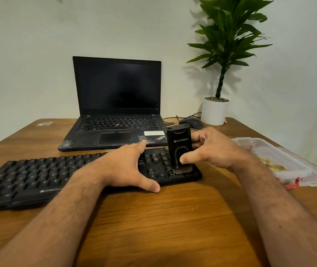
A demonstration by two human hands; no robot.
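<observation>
Brushing the keyboard at its right end, we are pinching the black brush upright in our right hand, thumb against fingers, bristles touching the number keys. Our left hand, fingers spread, is steadying the keyboard. We are judging most key rows not yet brushed.

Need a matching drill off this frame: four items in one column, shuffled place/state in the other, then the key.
Column 1
1. cleaning brush
2. laptop
3. mouse
4. plastic container

Column 2
A. beside the white plant pot, at the back of the table
B. upright, bristles down on the right end of the keyboard, gripped by the right hand
C. open, screen dark, behind the keyboard
D. near the table's right edge, to the right of the right hand

Pairs: 1-B, 2-C, 3-A, 4-D
</observation>
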